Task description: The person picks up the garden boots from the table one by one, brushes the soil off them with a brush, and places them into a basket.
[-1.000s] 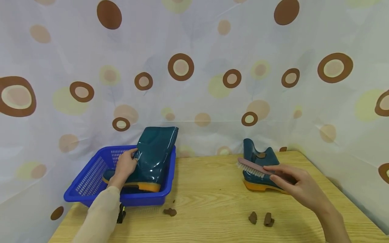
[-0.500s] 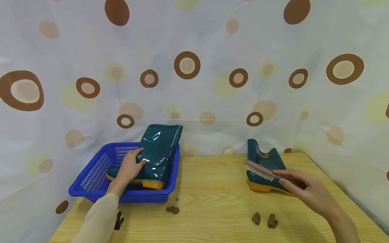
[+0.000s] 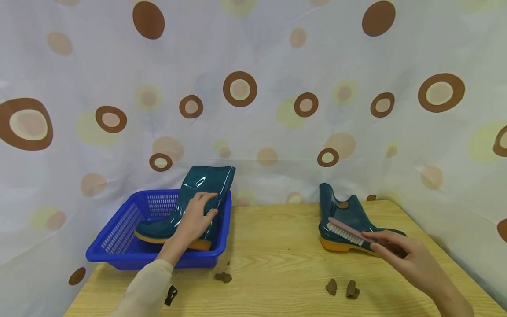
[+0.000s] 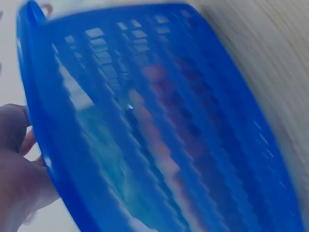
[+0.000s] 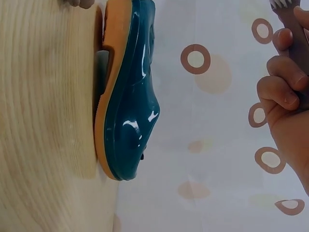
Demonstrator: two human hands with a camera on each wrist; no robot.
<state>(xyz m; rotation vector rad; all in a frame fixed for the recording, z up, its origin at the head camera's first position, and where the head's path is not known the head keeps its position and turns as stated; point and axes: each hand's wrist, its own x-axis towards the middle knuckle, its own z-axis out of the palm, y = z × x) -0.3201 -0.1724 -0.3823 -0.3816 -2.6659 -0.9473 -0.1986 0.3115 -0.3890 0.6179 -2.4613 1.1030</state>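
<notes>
A dark green rubber boot with a yellow sole (image 3: pixel 207 178) stands tilted in the blue plastic basket (image 3: pixel 158 263), its toe to the left. My left hand (image 3: pixel 196 220) is in front of its shaft, thumb and fingers apart; whether they touch the boot I cannot tell. The left wrist view shows the hand (image 4: pixel 21 174) beside the basket's rim, blurred. Between thumb and fingers, my right hand (image 3: pixel 412 259) holds a scrub brush (image 3: pixel 343 226) with a pinkish handle and white bristles. It is in front of a second green boot (image 3: pixel 352 213); contact is unclear.
Brown lumps lie on the wooden table (image 3: pixel 273 255): one lump (image 3: pixel 223 277) before the basket, others (image 3: pixel 351 289) before the right boot. Another brown lump (image 3: pixel 342 205) sits on that boot's shaft. A spotted curtain (image 3: pixel 269 123) hangs close behind.
My left hand has come off the boot's shaft edge and moved right, across its front. My right hand and the brush have shifted slightly right and down along the other boot.
</notes>
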